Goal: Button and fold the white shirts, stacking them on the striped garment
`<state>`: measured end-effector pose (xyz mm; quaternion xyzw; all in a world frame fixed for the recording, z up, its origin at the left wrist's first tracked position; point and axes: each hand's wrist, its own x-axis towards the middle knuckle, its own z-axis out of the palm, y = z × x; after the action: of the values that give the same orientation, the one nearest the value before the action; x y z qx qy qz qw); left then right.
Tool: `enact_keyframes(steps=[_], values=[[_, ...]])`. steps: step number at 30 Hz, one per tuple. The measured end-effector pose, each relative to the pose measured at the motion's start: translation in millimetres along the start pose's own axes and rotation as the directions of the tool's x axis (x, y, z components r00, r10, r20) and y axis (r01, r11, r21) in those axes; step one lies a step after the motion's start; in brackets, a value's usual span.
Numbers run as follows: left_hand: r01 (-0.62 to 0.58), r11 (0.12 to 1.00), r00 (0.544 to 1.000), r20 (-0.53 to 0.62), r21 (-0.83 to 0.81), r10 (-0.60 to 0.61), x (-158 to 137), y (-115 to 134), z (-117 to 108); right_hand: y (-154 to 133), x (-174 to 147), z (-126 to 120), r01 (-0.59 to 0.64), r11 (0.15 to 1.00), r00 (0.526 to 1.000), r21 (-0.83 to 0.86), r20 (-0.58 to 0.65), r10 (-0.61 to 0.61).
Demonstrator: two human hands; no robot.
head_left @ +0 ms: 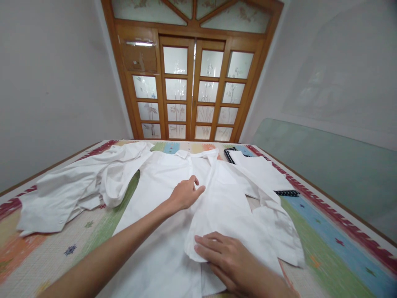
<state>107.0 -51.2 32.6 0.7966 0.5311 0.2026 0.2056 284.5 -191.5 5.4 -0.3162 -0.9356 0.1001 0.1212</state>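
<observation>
A white collared shirt lies spread across the table, its collar at the far side and its sleeves out to the sides. My left hand is over the middle of the shirt, thumb stretched out and fingers loosely bent, holding nothing. Close to me, my right hand has its fingers over the rounded lower corner of the shirt's right front panel, with the thumb side at the panel's edge. Part of that thumb is hidden. The front panel's long edge runs between the two hands up to the collar.
A rumpled white garment part lies at the left. Folded white cloth rests at the right, over a black patterned item. Beneath is a striped, colourful table cover. Walls flank both sides; wooden glass-paned doors stand beyond.
</observation>
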Motion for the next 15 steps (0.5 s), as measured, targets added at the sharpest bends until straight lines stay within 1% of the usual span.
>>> enact_keyframes(steps=[3, 6, 8, 10, 13, 15], values=[[0.006, 1.0, 1.0, 0.027, 0.025, -0.007, 27.9, 1.9, 23.5, -1.2, -0.4, 2.0, 0.017, 0.999, 0.999, -0.044, 0.051, -0.014], [0.016, 1.0, 1.0, 0.003, -0.019, -0.016, 52.4, 1.0, 41.9, 2.4, -3.5, 9.8, 0.062, 0.992, 0.997, -0.11, 0.06, -0.055], [-0.003, 0.998, 1.0, -0.009, -0.064, 0.003, 65.9, -0.5, 49.6, 7.0, -5.6, 20.2, 0.093, 0.981, 0.996, -0.173, 0.027, -0.09], [-0.042, 0.996, 0.999, -0.004, -0.083, 0.042, 76.3, -1.6, 54.6, 11.7, -6.6, 33.0, 0.112, 0.965, 0.992, -0.239, -0.032, -0.123], [-0.083, 0.996, 0.996, 0.023, -0.029, 0.084, 86.3, -1.7, 59.2, 15.3, -5.9, 48.1, 0.125, 0.944, 0.98, -0.304, -0.109, -0.165], [-0.083, 0.996, 0.996, 0.038, 0.023, 0.082, 90.3, -1.4, 60.1, 15.3, -5.4, 50.7, 0.124, 0.939, 0.976, -0.321, -0.13, -0.174]])
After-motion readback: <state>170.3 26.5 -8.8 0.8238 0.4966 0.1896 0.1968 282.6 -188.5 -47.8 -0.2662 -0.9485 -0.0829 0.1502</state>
